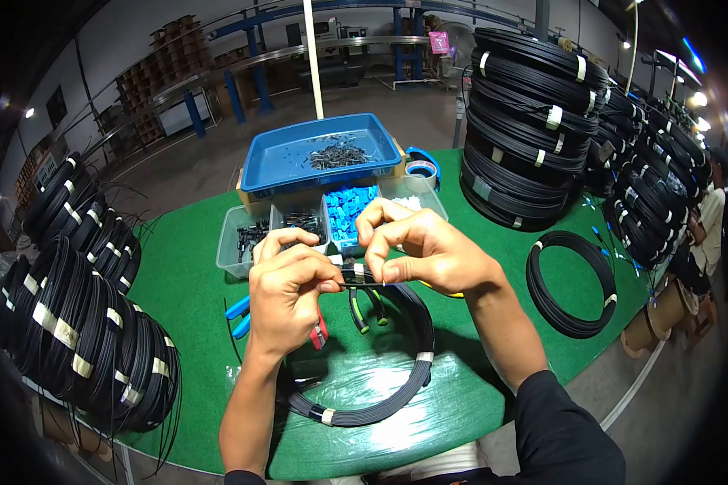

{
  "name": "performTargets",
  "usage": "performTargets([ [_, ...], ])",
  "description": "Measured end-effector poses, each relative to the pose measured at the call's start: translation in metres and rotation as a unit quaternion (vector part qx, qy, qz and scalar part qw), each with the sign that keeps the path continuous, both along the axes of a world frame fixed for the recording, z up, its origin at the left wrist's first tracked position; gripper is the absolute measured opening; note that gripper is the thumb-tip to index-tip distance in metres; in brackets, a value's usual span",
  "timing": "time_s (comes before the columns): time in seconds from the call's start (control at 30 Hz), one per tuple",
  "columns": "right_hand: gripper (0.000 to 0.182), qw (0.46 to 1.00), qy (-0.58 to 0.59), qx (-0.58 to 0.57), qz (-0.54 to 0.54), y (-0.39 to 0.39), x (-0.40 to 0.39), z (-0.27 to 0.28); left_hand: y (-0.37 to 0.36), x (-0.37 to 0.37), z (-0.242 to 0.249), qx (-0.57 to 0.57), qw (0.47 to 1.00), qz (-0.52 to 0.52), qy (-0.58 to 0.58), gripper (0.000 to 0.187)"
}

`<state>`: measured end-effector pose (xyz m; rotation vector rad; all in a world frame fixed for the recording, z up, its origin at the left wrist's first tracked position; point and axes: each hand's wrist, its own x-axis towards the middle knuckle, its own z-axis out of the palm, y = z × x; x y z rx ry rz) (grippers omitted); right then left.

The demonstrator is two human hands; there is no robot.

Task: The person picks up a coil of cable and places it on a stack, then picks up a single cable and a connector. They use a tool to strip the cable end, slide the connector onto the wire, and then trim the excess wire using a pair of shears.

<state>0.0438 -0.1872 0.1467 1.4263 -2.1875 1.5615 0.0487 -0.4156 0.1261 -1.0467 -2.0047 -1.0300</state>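
Both hands are raised over a black cable coil (380, 411) with pale tape bands, lying on the green table. My left hand (287, 287) pinches a thin black cable (362, 284) between thumb and fingers. Opposite it, my right hand (421, 250) pinches the cable's other end, where a small blue bit shows at the fingertips. Beneath the hands lie a tool with black and green handles (362, 317), a red tool (319, 333) and blue tool handles (239, 317), all partly hidden.
A blue tray (259, 166) of small black parts stands behind bins of black parts, blue connectors (348, 212) and white pieces. Cable coils are stacked left (97, 339) and right (526, 137); one coil (542, 303) lies at right. A person (708, 226) is at far right.
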Motion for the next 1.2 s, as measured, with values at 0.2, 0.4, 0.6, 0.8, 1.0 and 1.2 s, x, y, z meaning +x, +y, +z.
performTargets([
  [0.2,0.016,0.996,-0.036,-0.086,0.006,-0.003,-0.005,-0.005,-0.002,-0.003,0.0,0.03,0.999,-0.014,-0.018,0.011],
  [0.4,0.013,0.983,0.071,-0.106,-0.132,-0.009,0.001,-0.001,-0.005,-0.009,-0.007,0.11,0.992,0.016,-0.06,0.002],
  [0.6,0.014,0.966,0.138,-0.113,-0.187,-0.009,-0.002,-0.002,-0.004,-0.005,-0.006,0.102,0.991,0.01,-0.089,0.011],
  [0.8,0.023,0.965,0.131,-0.141,-0.18,-0.009,-0.004,-0.003,-0.001,-0.004,-0.007,0.107,0.991,0.015,-0.077,0.009],
  [1.0,0.023,0.948,-0.038,-0.284,-0.14,-0.033,-0.003,-0.022,0.021,0.008,-0.016,0.118,0.989,0.09,0.017,0.009],
  [1.2,0.016,0.937,-0.064,-0.281,-0.2,-0.04,0.002,-0.023,0.029,0.012,-0.026,0.109,0.986,0.119,0.041,0.016],
])
